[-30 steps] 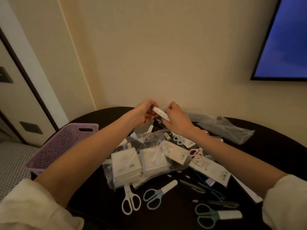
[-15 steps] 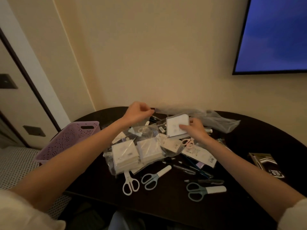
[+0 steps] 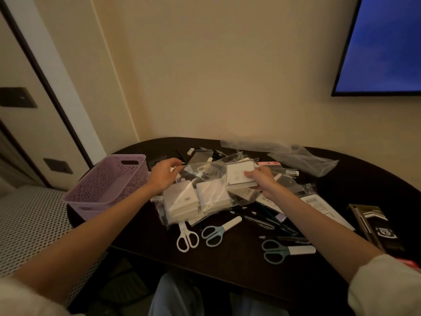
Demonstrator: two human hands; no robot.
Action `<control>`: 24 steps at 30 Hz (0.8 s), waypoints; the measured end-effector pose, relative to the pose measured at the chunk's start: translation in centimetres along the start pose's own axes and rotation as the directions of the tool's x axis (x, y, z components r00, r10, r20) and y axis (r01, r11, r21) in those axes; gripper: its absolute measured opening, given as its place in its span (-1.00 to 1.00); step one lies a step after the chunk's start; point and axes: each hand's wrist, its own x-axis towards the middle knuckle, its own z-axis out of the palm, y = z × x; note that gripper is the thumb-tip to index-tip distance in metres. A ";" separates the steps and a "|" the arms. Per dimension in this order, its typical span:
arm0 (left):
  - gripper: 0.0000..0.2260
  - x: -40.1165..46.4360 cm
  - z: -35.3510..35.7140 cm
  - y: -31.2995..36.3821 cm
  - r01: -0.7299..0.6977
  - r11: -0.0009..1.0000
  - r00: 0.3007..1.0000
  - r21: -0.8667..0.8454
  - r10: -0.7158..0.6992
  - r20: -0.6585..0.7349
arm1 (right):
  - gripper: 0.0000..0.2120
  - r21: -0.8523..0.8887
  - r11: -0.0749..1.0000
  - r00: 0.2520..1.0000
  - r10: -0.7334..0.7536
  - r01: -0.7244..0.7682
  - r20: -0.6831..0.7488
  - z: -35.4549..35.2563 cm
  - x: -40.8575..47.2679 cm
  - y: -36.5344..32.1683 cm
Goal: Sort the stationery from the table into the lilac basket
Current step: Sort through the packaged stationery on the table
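Observation:
The lilac basket [image 3: 107,179] stands at the table's left edge, and I see nothing inside it. A pile of bagged white pads [image 3: 196,199] lies in the table's middle. My right hand [image 3: 259,179] grips a white square pad [image 3: 239,174] held just above the pile. My left hand [image 3: 163,174] pinches the edge of a clear plastic bag [image 3: 205,167] and seems to hold a small dark item too. White scissors [image 3: 186,236], blue scissors [image 3: 218,231] and grey-blue scissors [image 3: 284,249] lie in front of the pile, with pens [image 3: 257,220] beside them.
The dark round table [image 3: 227,265] has empty plastic bags [image 3: 303,158] at its back. A dark box [image 3: 376,226] lies at the right edge, a flat white packet [image 3: 323,208] near it. A screen [image 3: 385,46] hangs on the wall. My knees [image 3: 182,297] are under the front edge.
Both hands held a small white stick a second ago. My right hand then took up the white square pad; my left hand moved left and lower, near the basket. The view tilted down.

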 end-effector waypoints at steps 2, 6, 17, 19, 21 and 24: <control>-0.74 0.2 0.1 -0.8 0.007 1.000 1.000 0.007 -0.007 0.011 | -0.72 0.000 1.000 0.996 0.022 -0.022 0.083 0.4 0.3 -0.1; -0.76 0.6 0.8 -1.9 0.011 1.000 1.000 0.014 -0.011 0.022 | -0.74 -0.063 0.995 0.968 0.094 -0.081 0.232 1.7 0.5 -1.0; -0.85 0.4 2.5 -2.7 0.015 0.992 0.996 -0.129 -0.026 -0.086 | -0.82 -0.118 0.975 0.874 0.223 -0.191 0.432 2.8 0.8 -2.0; -0.85 0.5 2.8 -2.9 0.034 0.991 0.994 -0.131 -0.047 -0.096 | -0.82 -0.118 0.978 0.885 0.208 -0.174 0.417 2.7 0.9 -1.8; -0.84 0.6 3.0 -3.1 0.057 0.991 0.994 -0.124 -0.069 -0.088 | -0.73 -0.125 0.981 0.894 0.185 -0.146 0.407 2.5 1.1 -1.3; -0.84 0.9 3.2 -3.1 0.076 0.991 0.994 -0.106 -0.084 -0.074 | -0.72 -0.191 0.979 0.922 0.142 -0.076 0.359 2.3 1.3 -0.8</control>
